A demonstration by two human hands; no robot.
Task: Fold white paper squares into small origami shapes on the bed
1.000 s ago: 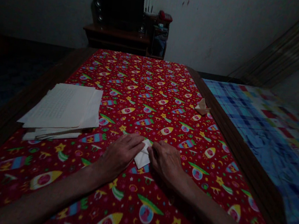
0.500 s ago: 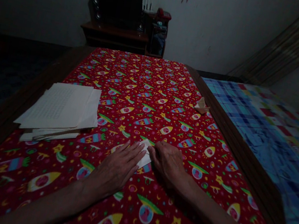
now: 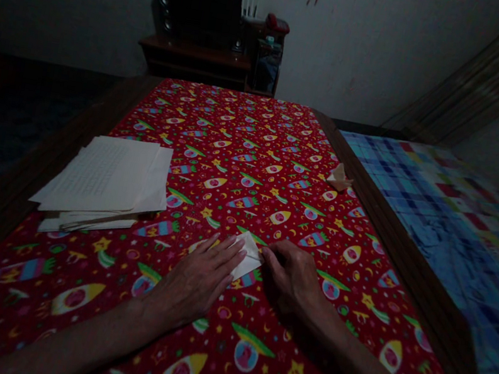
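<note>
A small folded white paper [image 3: 248,257] lies on the red rocket-print tablecloth [image 3: 243,167]. My left hand [image 3: 198,277] lies flat on the paper's left part, fingers stretched out and pressing it down. My right hand [image 3: 294,277] rests just right of the paper, its fingers curled with the tips at the paper's right edge; whether they pinch that edge is unclear. Part of the paper is hidden under my left fingers.
A stack of white printed sheets [image 3: 107,182] sits at the left of the table. A small folded paper figure [image 3: 338,176] lies near the right wooden edge [image 3: 393,243]. A checkered blue mat [image 3: 460,209] lies beyond it. A dark cabinet with a screen [image 3: 201,19] stands against the far wall.
My left hand has gone from a curled grip at the paper's edge to lying flat over it. My right hand has drawn slightly right, showing more of the paper.
</note>
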